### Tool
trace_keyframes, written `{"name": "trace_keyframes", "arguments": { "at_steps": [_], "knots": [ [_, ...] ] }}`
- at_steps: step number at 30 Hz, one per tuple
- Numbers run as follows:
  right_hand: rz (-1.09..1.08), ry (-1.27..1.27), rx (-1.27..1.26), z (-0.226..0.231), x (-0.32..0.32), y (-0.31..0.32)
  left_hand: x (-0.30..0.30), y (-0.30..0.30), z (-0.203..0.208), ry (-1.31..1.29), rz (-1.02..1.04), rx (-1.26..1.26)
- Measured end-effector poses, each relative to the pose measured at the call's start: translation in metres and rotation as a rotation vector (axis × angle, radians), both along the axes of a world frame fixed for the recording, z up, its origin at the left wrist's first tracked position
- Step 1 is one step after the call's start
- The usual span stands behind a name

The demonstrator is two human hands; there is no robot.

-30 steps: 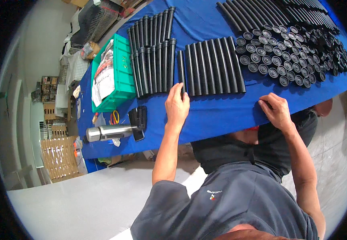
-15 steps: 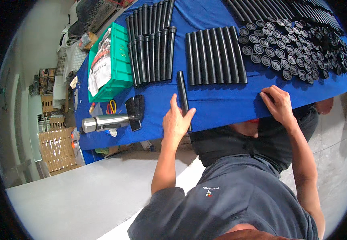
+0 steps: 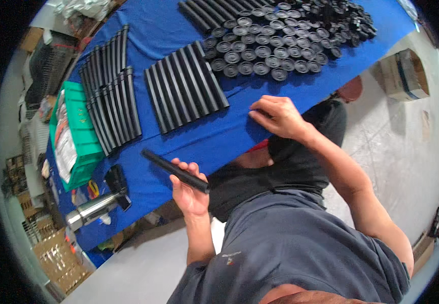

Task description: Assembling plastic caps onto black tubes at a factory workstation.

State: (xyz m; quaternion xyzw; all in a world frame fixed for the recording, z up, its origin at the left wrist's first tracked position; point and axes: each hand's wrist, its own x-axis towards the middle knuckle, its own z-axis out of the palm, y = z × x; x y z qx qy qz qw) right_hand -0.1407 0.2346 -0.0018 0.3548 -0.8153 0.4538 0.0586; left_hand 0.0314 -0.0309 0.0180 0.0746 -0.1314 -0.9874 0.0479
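Note:
A plain black tube (image 3: pixel 166 164) lies across the fingers of my left hand (image 3: pixel 191 192), which is closed around its near part with the palm turned up. Its far end slants up to the left above the blue cloth, clear of the row of black tubes (image 3: pixel 184 88). My right hand (image 3: pixel 279 116) is at the table's front edge, its fingers loosely bent and the thumb apart from them, with nothing visible in it. Beyond that hand lies a pile of round black caps (image 3: pixel 262 48) with ringed faces.
Capped black tubes (image 3: pixel 113 109) lie in two rows at left beside a green crate (image 3: pixel 85 152). Near the front left edge are a steel flask (image 3: pixel 95 210), a black object (image 3: pixel 115 185) and yellow-handled scissors (image 3: pixel 93 189). A cardboard box (image 3: pixel 402 76) stands on the floor at right.
My left hand has taken up the single tube from the cloth and turned palm up with it. The view has swung to the right; my right hand stays by the table edge.

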Motion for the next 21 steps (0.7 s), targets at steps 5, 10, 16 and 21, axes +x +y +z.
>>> {"name": "trace_keyframes", "arguments": {
  "at_steps": [5, 10, 16, 21],
  "knots": [
    [-0.133, 0.034, 0.014, 0.002, 0.009, 0.005, -0.043, 0.008, -0.03, 0.187, -0.138, 0.023],
    [-0.505, 0.356, 0.049, 0.009, 0.001, 0.018, -0.055, 0.018, -0.03, 0.086, -0.233, -0.148],
    [-0.579, 0.324, 0.312, 0.009, -0.006, 0.036, -0.058, 0.018, -0.031, 0.082, -0.259, -0.116],
    [-0.559, 0.348, 0.359, 0.004, -0.006, 0.033, -0.058, 0.016, -0.036, 0.134, -0.285, -0.111]
  ]
}}
